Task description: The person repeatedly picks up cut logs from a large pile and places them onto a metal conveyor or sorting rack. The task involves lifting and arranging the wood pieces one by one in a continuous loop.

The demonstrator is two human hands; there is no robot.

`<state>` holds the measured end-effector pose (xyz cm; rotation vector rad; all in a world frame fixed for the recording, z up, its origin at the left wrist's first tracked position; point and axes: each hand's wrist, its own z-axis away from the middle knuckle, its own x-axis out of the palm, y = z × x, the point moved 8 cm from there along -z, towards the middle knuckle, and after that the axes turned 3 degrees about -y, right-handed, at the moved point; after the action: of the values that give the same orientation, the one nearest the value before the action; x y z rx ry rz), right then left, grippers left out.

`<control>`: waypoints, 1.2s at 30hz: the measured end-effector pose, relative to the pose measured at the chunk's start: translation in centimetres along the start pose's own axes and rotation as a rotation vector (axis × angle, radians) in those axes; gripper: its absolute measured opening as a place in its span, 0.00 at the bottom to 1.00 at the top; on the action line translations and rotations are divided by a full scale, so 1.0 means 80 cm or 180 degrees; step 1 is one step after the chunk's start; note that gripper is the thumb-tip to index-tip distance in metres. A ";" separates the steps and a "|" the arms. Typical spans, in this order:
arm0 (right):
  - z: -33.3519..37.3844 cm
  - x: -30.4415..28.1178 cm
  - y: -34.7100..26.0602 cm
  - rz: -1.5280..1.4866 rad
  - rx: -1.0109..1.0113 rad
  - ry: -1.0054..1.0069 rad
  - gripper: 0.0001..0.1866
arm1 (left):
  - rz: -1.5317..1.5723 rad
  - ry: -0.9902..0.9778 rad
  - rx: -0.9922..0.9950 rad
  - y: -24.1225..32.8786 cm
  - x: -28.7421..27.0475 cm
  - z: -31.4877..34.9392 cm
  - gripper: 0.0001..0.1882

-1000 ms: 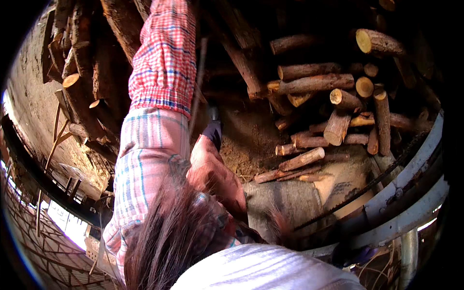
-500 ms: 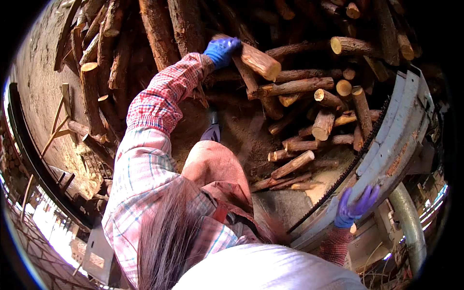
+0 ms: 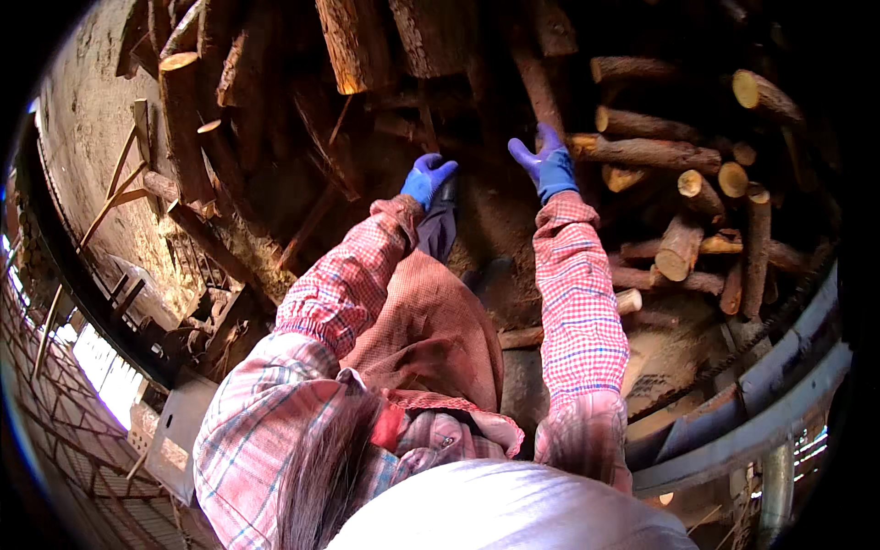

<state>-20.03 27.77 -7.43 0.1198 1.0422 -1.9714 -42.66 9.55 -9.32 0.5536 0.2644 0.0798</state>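
Observation:
Both my hands wear blue-purple gloves and reach forward over the dark ground. My left hand [image 3: 428,180] is open, its thumb apart from its fingers, just below the lower end of a thin stick [image 3: 427,124]; whether they touch I cannot tell. To its right, my right hand [image 3: 547,167] is open too, thumb spread to the left. Its fingertips are at the lower end of a long, slanting log [image 3: 533,78]; contact there is unclear. A cut log [image 3: 646,151] lies just to the right of that hand.
Several cut logs [image 3: 678,247] are heaped at the right, beside a curved grey metal rail [image 3: 770,412]. Thick bark-covered trunks [image 3: 353,46] stand ahead. More logs [image 3: 183,128] lean at the left by a pale wall [image 3: 87,119]. My shoe [image 3: 445,197] is below my left hand.
The short log has left my left hand, which has moved down and nearer. My right hand has come from the metal rail to the middle. The view has shifted left.

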 end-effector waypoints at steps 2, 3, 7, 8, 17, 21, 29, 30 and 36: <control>0.024 0.068 0.044 -0.1371 0.0524 0.0018 0.47 | 0.0083 -0.0501 0.0211 -0.022 0.005 -0.053 0.28; 0.042 0.096 0.057 -0.2086 0.0776 0.0111 0.44 | 0.0014 -0.0564 0.0549 -0.020 0.008 -0.078 0.26; 0.127 0.154 0.093 -0.2519 0.1130 0.0099 0.34 | -0.2302 -0.0774 0.2136 0.011 0.059 -0.194 0.28; 0.143 0.156 0.107 -0.2437 0.1076 -0.0022 0.33 | -0.2081 -0.0706 0.2099 0.013 0.075 -0.232 0.29; 0.216 0.078 0.152 -0.1671 0.0226 0.0900 0.21 | -0.2850 0.0052 0.2367 -0.005 0.103 -0.375 0.26; 0.234 0.018 0.092 -0.1017 0.0094 0.1000 0.34 | -0.0184 -0.1457 0.1626 0.008 0.146 -0.178 0.23; 0.359 0.055 0.041 -0.2854 0.0959 -0.1183 0.57 | 0.2392 -0.2589 0.0066 0.127 0.145 0.229 0.19; 0.377 0.044 0.031 -0.2705 0.1110 -0.0966 0.58 | 0.2417 -0.2575 -0.0028 0.148 0.138 0.251 0.19; 0.450 -0.099 -0.162 -0.2552 -0.1097 0.0074 0.56 | 0.2364 -0.0976 0.1158 0.314 0.090 0.339 0.23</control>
<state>-14.27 10.88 27.36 -0.5444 1.5914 -2.4304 -28.49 18.14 24.52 0.9940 -0.2444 0.6701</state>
